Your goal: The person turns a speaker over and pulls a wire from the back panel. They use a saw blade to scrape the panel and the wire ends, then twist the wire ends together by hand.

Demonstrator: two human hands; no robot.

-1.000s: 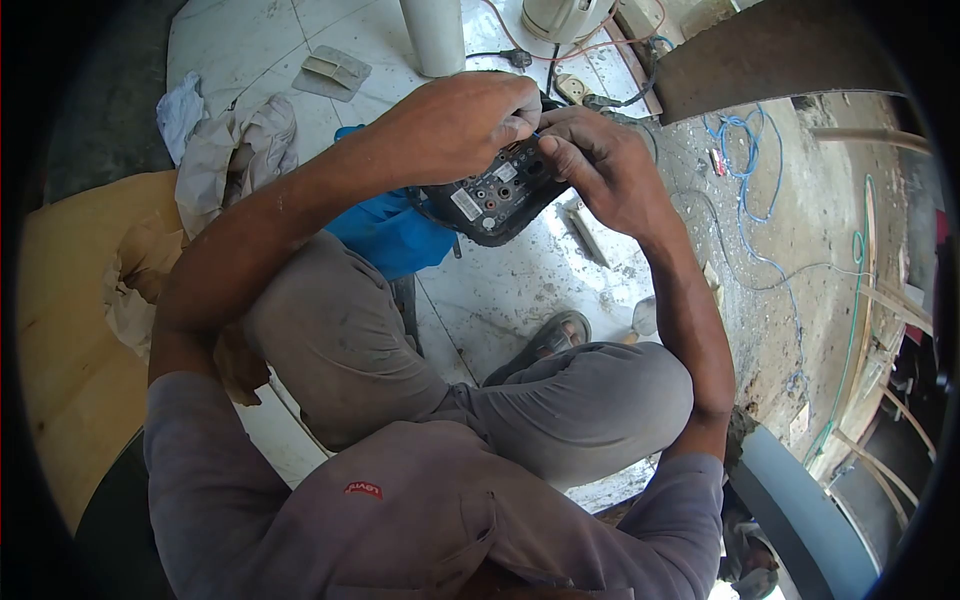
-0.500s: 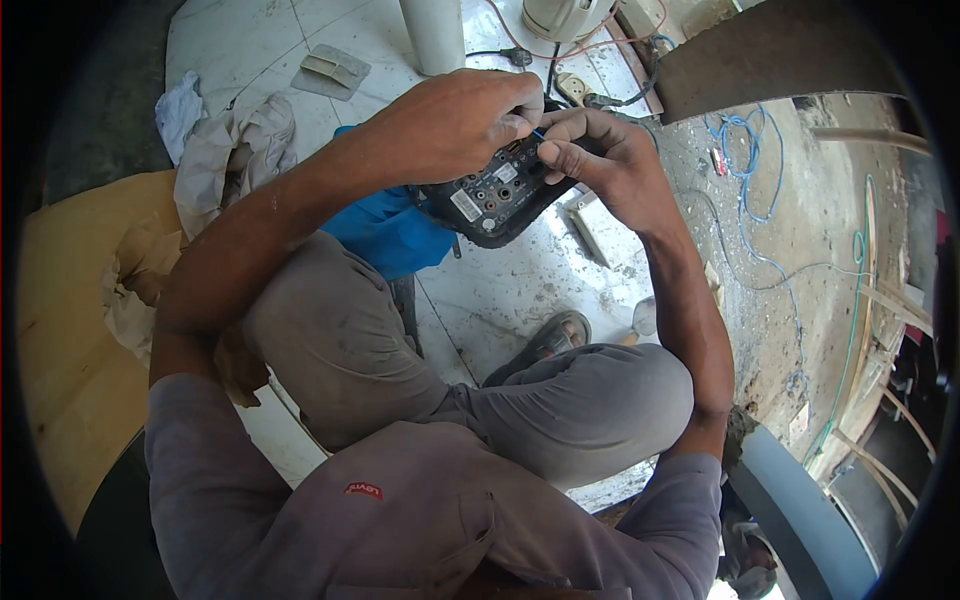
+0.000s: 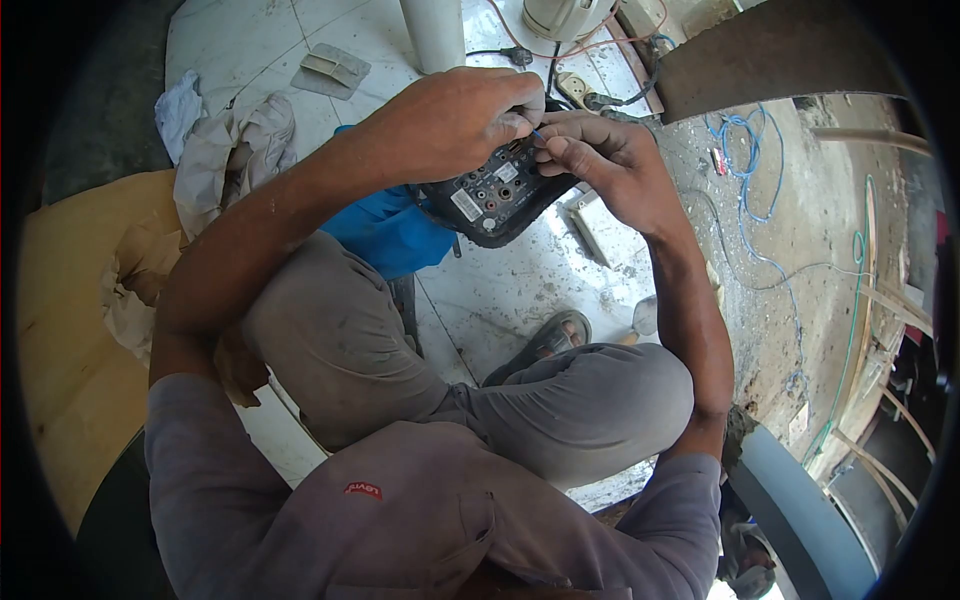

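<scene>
Dusty, curled fingers on the left hand, thumb pressed in by a thin blue strand; the right hand pinches it between thumb and fingertips. Right beneath them sits a hard black jack panel, round-cornered, studded with metal-ringed sockets, sockets facing up. Its visible length slants away and rightward, far end hidden by the hands. Soft, wrinkled blue fabric bunches beside it, over glossy, grit-speckled tiles.

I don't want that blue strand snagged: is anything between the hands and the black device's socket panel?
Nothing visible blocks the way from the left hand or right hand to the socket panel; the blue strand shows between their fingertips. The fingers hide what lies beneath.
</scene>
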